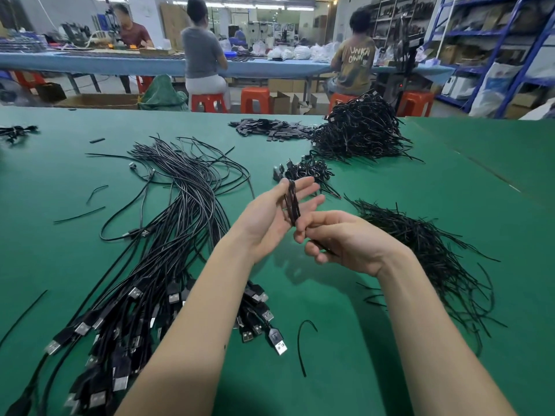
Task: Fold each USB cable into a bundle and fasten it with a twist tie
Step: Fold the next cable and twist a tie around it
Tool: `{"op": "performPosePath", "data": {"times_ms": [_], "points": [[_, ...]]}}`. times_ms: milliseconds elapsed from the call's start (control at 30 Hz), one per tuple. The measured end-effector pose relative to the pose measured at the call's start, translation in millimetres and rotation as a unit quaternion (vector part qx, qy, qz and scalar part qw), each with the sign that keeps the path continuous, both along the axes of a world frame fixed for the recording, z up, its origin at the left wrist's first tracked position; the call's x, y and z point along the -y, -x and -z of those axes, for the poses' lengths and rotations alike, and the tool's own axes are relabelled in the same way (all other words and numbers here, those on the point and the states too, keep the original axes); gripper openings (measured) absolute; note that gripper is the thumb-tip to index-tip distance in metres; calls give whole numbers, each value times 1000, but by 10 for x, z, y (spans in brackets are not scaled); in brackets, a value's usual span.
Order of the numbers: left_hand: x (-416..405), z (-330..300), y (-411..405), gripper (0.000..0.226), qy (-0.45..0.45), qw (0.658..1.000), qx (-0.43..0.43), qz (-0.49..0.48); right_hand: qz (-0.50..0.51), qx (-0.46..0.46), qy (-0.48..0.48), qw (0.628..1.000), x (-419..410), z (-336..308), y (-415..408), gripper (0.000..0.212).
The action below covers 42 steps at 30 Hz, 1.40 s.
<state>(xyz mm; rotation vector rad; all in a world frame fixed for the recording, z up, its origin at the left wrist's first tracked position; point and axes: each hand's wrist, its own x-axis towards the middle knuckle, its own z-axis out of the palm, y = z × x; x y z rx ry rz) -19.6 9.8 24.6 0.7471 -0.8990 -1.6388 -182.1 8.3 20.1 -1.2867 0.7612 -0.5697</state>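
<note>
A folded black USB cable bundle (292, 202) stands upright between my hands above the green table (420, 187). My left hand (270, 214) is spread behind it, fingers straight, the bundle lying against the palm and fingers. My right hand (336, 238) has its fingers curled and pinches the bundle's lower end, where a thin black strand shows. Loose USB cables (168, 235) fan out on the left, their plugs near me. A heap of black twist ties (429, 253) lies to the right.
A few tied bundles (309, 171) sit beyond my hands, with a big pile of them (360, 130) and small black parts (270, 129) farther back. A stray tie (301, 346) lies near me. Three people sit at a blue bench behind, on red stools.
</note>
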Motion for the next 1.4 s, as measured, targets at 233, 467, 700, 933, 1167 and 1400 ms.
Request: {"op": "performPosePath", "data": {"times_ms": [233, 467, 700, 933, 1167, 1400], "points": [[22, 54, 179, 32, 42, 988, 127, -80, -2, -17, -2, 1000, 44, 59, 28, 34], [-23, 14, 2, 31, -12, 995, -94, 6, 157, 16, 25, 987, 226, 57, 207, 14], [-40, 64, 68, 36, 13, 998, 57, -34, 214, 6, 82, 973, 226, -5, 67, 15], [2, 151, 126, 34, 113, 973, 193, -62, 238, -31, 99, 966, 222, -13, 17, 18], [27, 226, 237, 29, 149, 832, 485, -223, 266, 27, 104, 958, 215, -23, -65, 11], [3, 249, 209, 24, 138, 879, 431, -154, 248, 24, 125, 960, 185, -2, -134, 32]]}}
